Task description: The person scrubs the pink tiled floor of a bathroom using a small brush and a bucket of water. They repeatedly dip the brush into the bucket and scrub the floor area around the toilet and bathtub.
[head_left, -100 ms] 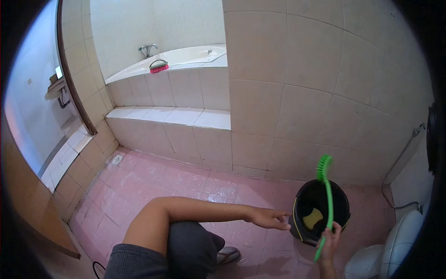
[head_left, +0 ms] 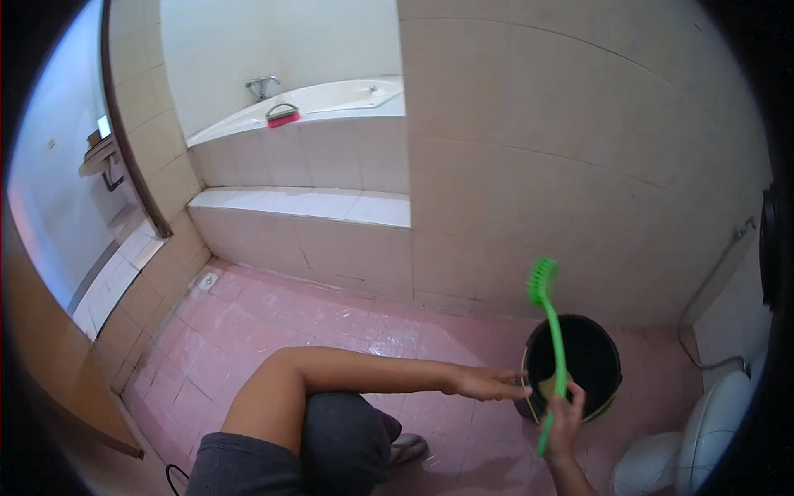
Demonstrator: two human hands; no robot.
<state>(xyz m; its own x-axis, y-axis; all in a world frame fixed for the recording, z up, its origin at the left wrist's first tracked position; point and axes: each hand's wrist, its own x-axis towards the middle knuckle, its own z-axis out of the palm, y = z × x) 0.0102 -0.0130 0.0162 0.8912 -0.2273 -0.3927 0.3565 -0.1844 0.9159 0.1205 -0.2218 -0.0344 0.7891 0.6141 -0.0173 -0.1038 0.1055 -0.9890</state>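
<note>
My right hand [head_left: 564, 420] is wrapped round the handle of a long green scrubbing brush [head_left: 556, 335], held upright with its bristled head raised. Behind the brush stands a black bucket [head_left: 612, 351] with a yellow stripe round its rim. Inside the bucket lies a yellow sponge [head_left: 547, 386], partly covered by the brush handle and my fingers. My left hand [head_left: 490, 384] reaches across from the left, its fingers stretched out over the bucket's near left rim. Whether those fingertips touch the rim I cannot tell. Nothing is in that hand.
A pink-bristled brush [head_left: 283, 117] rests on the edge of the white bathtub [head_left: 331, 101]. A tiled step [head_left: 302, 203] fronts the tub. The pink tiled floor [head_left: 289, 310] looks wet. At the right are a white toilet [head_left: 715, 430] and a hose [head_left: 691, 331] on the wall.
My right hand and the green brush have moved left, across the bucket's left side. My left hand has shifted slightly right, onto the rim area.
</note>
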